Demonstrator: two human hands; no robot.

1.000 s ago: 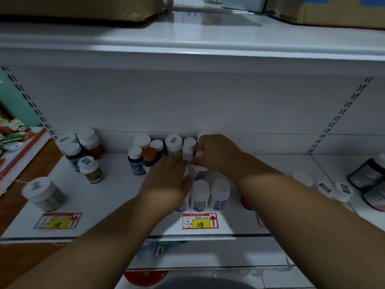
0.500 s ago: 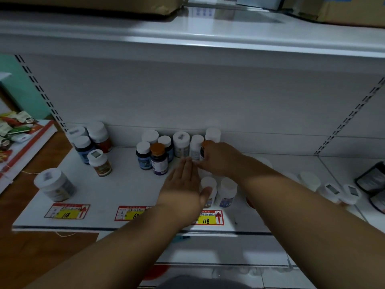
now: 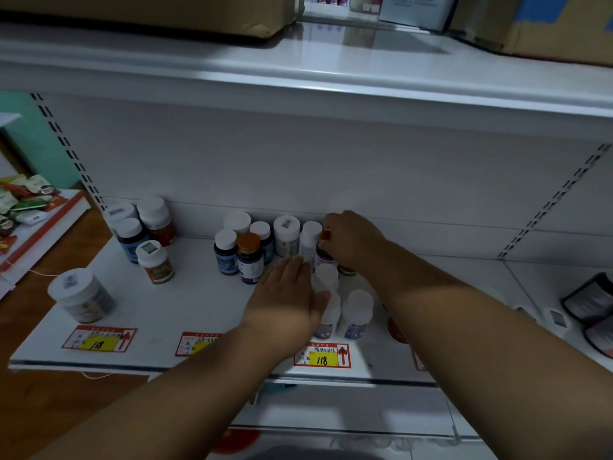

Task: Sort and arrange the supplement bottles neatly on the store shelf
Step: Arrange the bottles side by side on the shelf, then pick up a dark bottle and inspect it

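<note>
Nearest, price tags (image 3: 322, 355) line the front edge of the white shelf (image 3: 185, 303). Just behind, two white-capped bottles (image 3: 356, 313) stand side by side. The left hand (image 3: 288, 295) lies flat with straight fingers, its thumb side touching the left bottle of the pair and holding nothing. Farther back, the right hand (image 3: 351, 239) curls its fingers round a dark bottle with an orange cap (image 3: 324, 252). Beside it, a cluster of bottles (image 3: 252, 247) stands against the back wall.
</note>
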